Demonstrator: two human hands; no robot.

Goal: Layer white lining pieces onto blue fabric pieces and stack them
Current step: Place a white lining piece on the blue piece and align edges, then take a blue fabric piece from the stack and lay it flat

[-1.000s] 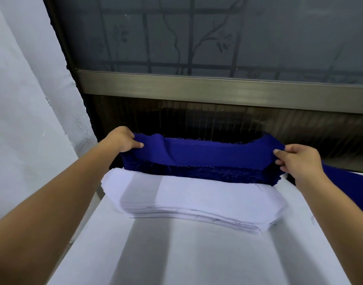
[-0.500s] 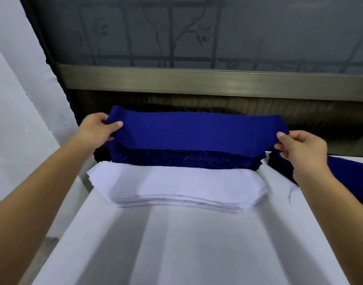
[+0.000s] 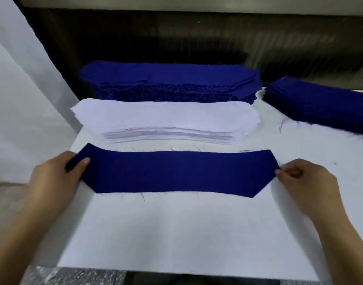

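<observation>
A single blue fabric piece (image 3: 180, 172) lies flat on the white table (image 3: 176, 233), stretched between my hands. My left hand (image 3: 55, 179) pinches its left end with the thumb on top. My right hand (image 3: 306, 182) pinches its right tip. Just behind it sits the stack of white lining pieces (image 3: 166, 120). Farther back is the thick stack of blue fabric pieces (image 3: 170, 81).
A second pile of blue pieces (image 3: 324, 103) lies at the right rear of the table. A white wall stands on the left and a dark panel under a window frame runs along the back. Loose threads dot the table.
Both hands lifted the top blue piece off the rear stack and brought it toward me, over the white stack, down flat onto the near part of the table.
</observation>
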